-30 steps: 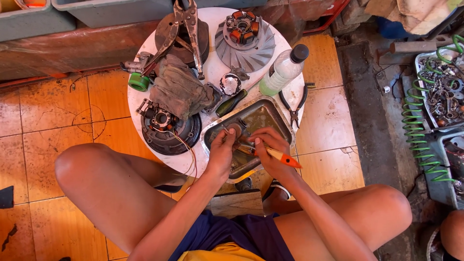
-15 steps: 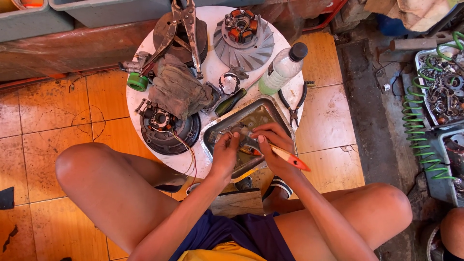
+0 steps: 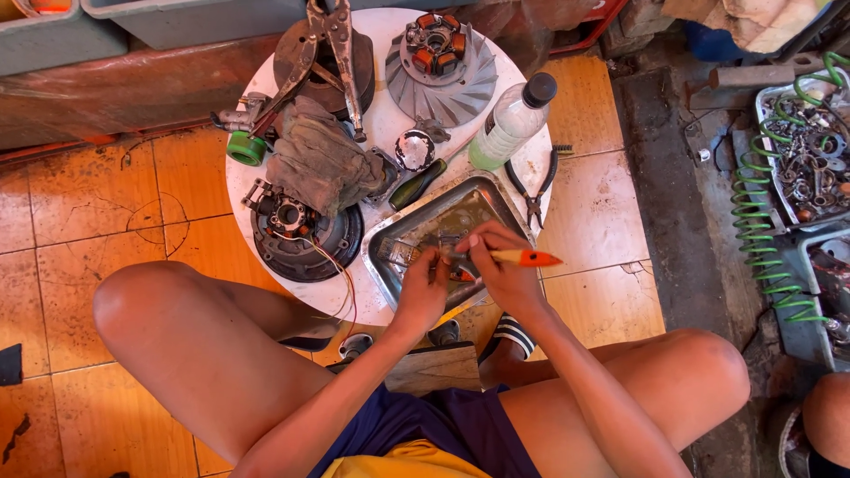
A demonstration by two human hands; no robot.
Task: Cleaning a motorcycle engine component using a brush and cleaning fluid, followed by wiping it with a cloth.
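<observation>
Both hands (image 3: 469, 274) meet, curled, over the metal tray (image 3: 398, 243).

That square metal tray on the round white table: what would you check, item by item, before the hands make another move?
1. Square metal tray wholly on round white table: not ok, one corner overhangs.
2. Right hand gripping orange-handled tool: ok.
3. Left hand steadying the small part: cannot tell, fingers hide it.
4. Clear plastic bottle with black cap capped: ok.
5. Black-handled pliers clear of the tray: ok.
</observation>
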